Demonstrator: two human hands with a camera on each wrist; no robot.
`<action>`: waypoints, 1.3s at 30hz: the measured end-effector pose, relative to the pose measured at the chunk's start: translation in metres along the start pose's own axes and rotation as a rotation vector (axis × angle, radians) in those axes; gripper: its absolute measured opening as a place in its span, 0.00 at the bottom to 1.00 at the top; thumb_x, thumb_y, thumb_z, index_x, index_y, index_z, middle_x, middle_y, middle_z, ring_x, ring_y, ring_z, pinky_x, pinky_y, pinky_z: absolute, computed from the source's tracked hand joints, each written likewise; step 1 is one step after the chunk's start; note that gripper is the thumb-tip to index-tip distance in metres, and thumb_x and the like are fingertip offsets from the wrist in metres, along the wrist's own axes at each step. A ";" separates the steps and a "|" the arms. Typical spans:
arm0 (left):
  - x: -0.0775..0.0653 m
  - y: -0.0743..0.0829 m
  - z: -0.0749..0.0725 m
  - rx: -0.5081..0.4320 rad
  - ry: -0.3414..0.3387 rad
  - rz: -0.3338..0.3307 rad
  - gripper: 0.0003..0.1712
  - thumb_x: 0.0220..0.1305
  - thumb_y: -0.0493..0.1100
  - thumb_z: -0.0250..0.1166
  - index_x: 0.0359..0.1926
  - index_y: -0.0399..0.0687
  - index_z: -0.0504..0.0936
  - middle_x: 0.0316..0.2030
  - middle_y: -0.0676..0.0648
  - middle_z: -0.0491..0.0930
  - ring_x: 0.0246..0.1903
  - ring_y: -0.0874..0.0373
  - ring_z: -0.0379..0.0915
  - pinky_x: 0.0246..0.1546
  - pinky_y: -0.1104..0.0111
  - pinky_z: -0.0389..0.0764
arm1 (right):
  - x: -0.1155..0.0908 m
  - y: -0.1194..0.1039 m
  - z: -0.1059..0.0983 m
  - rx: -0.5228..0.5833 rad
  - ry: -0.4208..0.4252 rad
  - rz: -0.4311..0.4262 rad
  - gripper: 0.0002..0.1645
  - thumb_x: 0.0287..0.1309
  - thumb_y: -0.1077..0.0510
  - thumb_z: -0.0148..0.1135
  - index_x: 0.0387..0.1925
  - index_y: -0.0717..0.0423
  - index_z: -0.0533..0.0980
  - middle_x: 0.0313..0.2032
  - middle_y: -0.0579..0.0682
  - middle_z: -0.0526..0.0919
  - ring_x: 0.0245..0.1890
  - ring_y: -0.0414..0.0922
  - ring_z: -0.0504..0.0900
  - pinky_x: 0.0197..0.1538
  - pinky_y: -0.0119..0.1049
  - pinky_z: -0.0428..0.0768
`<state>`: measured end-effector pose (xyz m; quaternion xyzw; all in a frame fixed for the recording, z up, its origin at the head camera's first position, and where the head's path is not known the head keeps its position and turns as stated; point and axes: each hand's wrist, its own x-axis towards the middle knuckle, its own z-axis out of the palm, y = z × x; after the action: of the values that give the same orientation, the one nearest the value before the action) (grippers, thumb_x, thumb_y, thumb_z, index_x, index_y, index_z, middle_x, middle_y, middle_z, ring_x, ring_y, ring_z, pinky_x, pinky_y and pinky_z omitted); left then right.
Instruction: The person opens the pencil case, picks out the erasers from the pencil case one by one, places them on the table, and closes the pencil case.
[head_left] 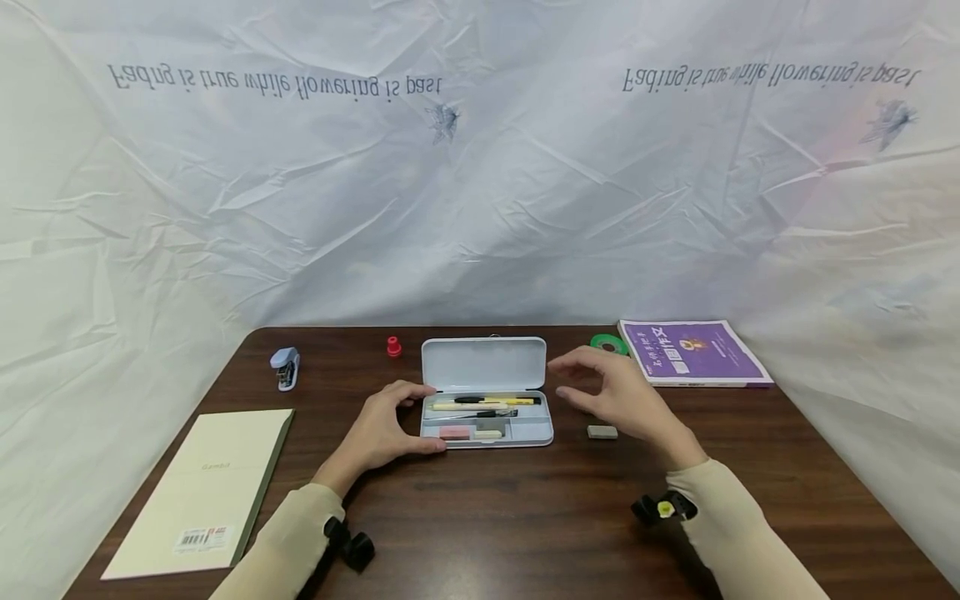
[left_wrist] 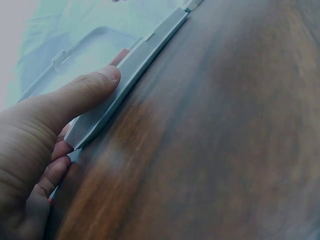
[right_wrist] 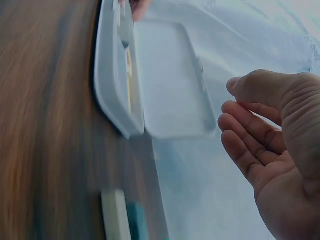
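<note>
A light-grey pencil case [head_left: 529, 430] lies with its lid [head_left: 483, 363] raised at the back. Inside are several pens [head_left: 480, 406], a pink eraser [head_left: 453, 432] and other small pieces. My left hand [head_left: 381, 427] grips the case's left end. In the left wrist view, the thumb [left_wrist: 97, 85] presses the front wall and the other fingers reach around the end. My right hand [head_left: 617, 395] hovers right of the lid with relaxed, bent fingers and holds nothing. In front of it lies a small grey eraser [head_left: 602, 432], seen also in the right wrist view.
A cream notebook [head_left: 206, 487] lies at the left, with a small stapler [head_left: 285, 368] behind it. Toward the back stand a red piece [head_left: 393, 346] and a green tape roll [head_left: 608, 343]. A purple book [head_left: 693, 352] sits at the back right, near the white curtain [head_left: 480, 208].
</note>
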<state>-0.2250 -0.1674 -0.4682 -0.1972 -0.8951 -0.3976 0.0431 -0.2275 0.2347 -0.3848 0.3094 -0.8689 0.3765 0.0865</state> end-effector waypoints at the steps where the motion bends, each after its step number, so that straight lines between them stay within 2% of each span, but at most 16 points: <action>1: 0.000 0.000 0.000 -0.001 0.000 -0.002 0.49 0.46 0.69 0.91 0.68 0.60 0.86 0.65 0.52 0.83 0.61 0.52 0.79 0.65 0.48 0.81 | 0.003 -0.002 0.003 0.014 -0.004 -0.006 0.21 0.68 0.65 0.79 0.60 0.50 0.87 0.55 0.52 0.90 0.54 0.51 0.90 0.57 0.52 0.90; 5: 0.000 0.000 0.000 0.008 0.002 0.008 0.49 0.46 0.68 0.91 0.68 0.60 0.86 0.64 0.52 0.83 0.60 0.52 0.79 0.64 0.48 0.81 | 0.016 -0.011 0.014 0.043 -0.025 -0.051 0.20 0.70 0.66 0.76 0.61 0.56 0.86 0.56 0.54 0.90 0.54 0.56 0.90 0.57 0.55 0.89; 11: 0.001 -0.001 0.000 0.008 0.007 0.026 0.48 0.47 0.68 0.90 0.68 0.59 0.87 0.61 0.53 0.84 0.58 0.52 0.79 0.63 0.47 0.82 | 0.032 -0.026 0.033 0.055 -0.074 -0.081 0.21 0.69 0.67 0.77 0.61 0.58 0.87 0.57 0.50 0.91 0.55 0.56 0.90 0.57 0.59 0.88; 16: 0.001 -0.001 0.000 0.006 0.008 0.021 0.48 0.47 0.68 0.91 0.67 0.58 0.87 0.61 0.53 0.84 0.58 0.52 0.79 0.62 0.48 0.82 | 0.041 -0.032 0.050 0.031 -0.114 -0.106 0.20 0.68 0.65 0.78 0.60 0.58 0.88 0.56 0.49 0.91 0.53 0.52 0.91 0.58 0.50 0.89; 18: 0.000 -0.001 0.000 0.006 0.006 0.014 0.48 0.47 0.68 0.90 0.68 0.59 0.87 0.61 0.53 0.84 0.58 0.52 0.79 0.63 0.48 0.82 | 0.042 -0.032 0.057 0.024 -0.139 -0.106 0.19 0.69 0.65 0.78 0.60 0.58 0.88 0.55 0.50 0.91 0.53 0.49 0.90 0.59 0.47 0.88; 24: 0.000 -0.001 0.001 -0.014 0.000 -0.009 0.49 0.47 0.68 0.91 0.69 0.59 0.86 0.64 0.54 0.83 0.61 0.51 0.79 0.66 0.48 0.80 | 0.039 -0.030 0.072 0.026 -0.227 -0.065 0.17 0.70 0.65 0.76 0.59 0.59 0.87 0.52 0.54 0.91 0.51 0.48 0.90 0.57 0.49 0.89; 31: -0.001 -0.003 0.001 -0.001 0.002 0.011 0.48 0.48 0.69 0.90 0.68 0.59 0.86 0.62 0.53 0.83 0.59 0.52 0.79 0.63 0.48 0.81 | 0.038 -0.026 0.082 -0.056 -0.278 -0.087 0.14 0.68 0.67 0.78 0.53 0.57 0.89 0.48 0.49 0.91 0.48 0.43 0.89 0.54 0.42 0.89; 39: -0.001 -0.001 0.000 -0.019 0.002 0.012 0.48 0.47 0.67 0.91 0.68 0.59 0.86 0.63 0.53 0.84 0.59 0.52 0.79 0.64 0.48 0.81 | 0.037 -0.029 0.086 -0.134 -0.316 -0.071 0.12 0.68 0.68 0.76 0.51 0.55 0.90 0.46 0.48 0.91 0.46 0.42 0.88 0.51 0.42 0.89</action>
<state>-0.2247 -0.1681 -0.4690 -0.2029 -0.8901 -0.4058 0.0444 -0.2323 0.1408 -0.4136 0.3889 -0.8834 0.2609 -0.0175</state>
